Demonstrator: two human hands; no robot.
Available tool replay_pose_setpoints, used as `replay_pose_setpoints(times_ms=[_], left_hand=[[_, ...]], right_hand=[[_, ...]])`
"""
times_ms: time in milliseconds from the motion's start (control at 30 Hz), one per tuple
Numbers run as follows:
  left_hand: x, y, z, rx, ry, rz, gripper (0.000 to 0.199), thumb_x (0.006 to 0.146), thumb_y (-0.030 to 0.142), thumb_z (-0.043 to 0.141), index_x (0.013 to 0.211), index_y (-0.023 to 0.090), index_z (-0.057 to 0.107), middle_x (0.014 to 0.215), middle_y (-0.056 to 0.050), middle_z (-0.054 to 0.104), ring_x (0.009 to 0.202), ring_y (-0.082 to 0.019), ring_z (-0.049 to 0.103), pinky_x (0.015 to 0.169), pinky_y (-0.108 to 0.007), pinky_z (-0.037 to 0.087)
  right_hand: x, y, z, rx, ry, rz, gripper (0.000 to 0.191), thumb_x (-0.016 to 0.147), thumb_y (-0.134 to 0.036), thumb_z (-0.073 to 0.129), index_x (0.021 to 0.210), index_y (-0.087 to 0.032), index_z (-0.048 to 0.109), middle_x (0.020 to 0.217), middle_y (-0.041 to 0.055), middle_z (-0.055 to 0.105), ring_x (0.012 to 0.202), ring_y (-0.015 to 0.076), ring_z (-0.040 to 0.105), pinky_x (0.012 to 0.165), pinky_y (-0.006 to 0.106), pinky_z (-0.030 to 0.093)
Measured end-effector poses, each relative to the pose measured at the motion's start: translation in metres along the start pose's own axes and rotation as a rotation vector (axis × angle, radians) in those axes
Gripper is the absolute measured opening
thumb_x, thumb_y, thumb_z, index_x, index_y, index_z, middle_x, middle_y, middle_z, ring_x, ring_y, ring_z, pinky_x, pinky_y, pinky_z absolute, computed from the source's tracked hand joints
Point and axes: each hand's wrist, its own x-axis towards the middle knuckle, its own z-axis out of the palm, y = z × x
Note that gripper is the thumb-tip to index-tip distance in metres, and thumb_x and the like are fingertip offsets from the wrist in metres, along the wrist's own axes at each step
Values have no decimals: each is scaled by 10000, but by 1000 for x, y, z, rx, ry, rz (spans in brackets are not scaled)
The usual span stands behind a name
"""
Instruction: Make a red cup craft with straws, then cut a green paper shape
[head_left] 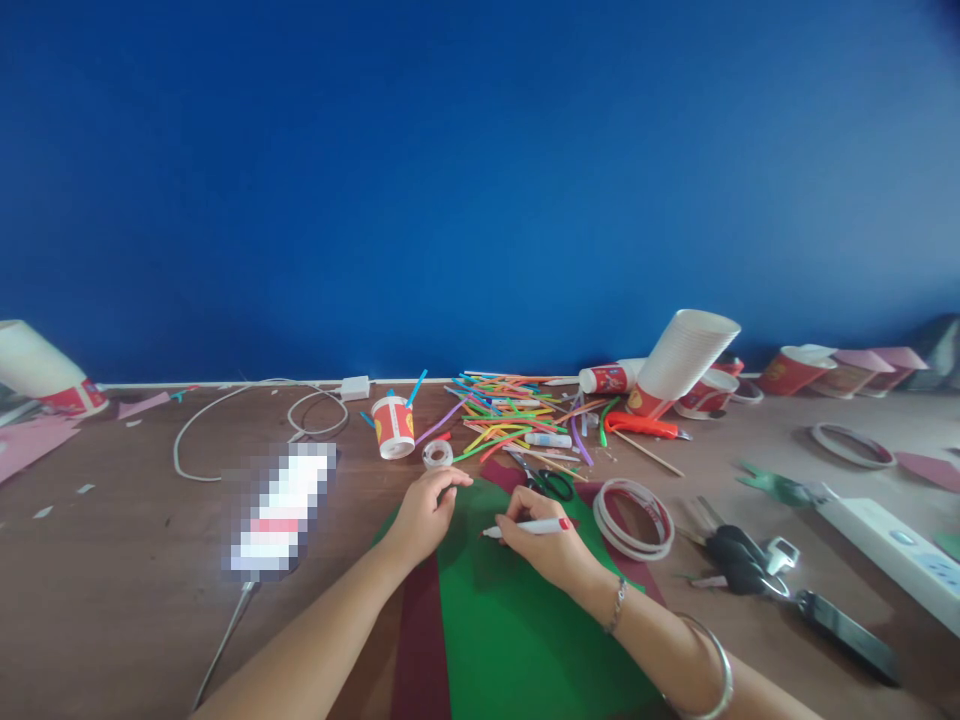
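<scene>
Green paper (510,640) lies over dark red paper (420,640) on the counter (112,600), near the straw pile (502,415). The left hand (421,512), fingers loosely open, rests at its far edge; the right hand (551,550) grips 1 marker (546,526) over it.

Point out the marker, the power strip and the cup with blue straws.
Marker (544,526): head view, white barrel.
Power strip (874,532): head view, white casing left of the button.
Cup with blue straws (394,425): head view, printed side wall.
</scene>
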Motion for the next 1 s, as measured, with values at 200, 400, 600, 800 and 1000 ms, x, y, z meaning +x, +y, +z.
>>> replay_pose_setpoints(times_ms=[200,400,600,800,1000], left_hand=[[0,-1,0,2,6,3,257,782,90,435,891,187,646,969,-54,674,959,-181,596,904,-333,439],[0,0,0,10,5,-4,255,779,94,438,886,186,650,965,-56,677,961,-183,598,905,-335,440],[1,3,-1,18,5,-22,258,780,85,441,882,192,653,972,-56,679,968,-187,597,915,-344,437],[1,0,0,23,0,-23,262,772,75,444,883,195,649,973,-45,680,972,-177,598,913,-320,438],[1,-1,0,15,11,3,247,777,83,449,878,184,649,959,-51,680,957,-178,602,902,-321,440]], right_hand=[[2,3,0,-21,32,9,176,720,-257,545,577,-201,460,507,-42,534,446,91,425,411,197,308],[2,6,1,0,45,23,181,730,-262,539,579,-205,457,499,-42,536,440,92,431,405,200,295],[6,6,-3,101,84,73,211,730,-300,550,574,-209,440,500,-18,582,453,114,495,420,209,333],[4,7,-11,292,65,23,265,791,-382,524,615,-206,430,452,-41,535,397,86,431,399,196,299],[1,5,-6,165,-78,33,187,742,-254,559,615,-197,435,471,-34,571,423,92,490,407,181,320]])
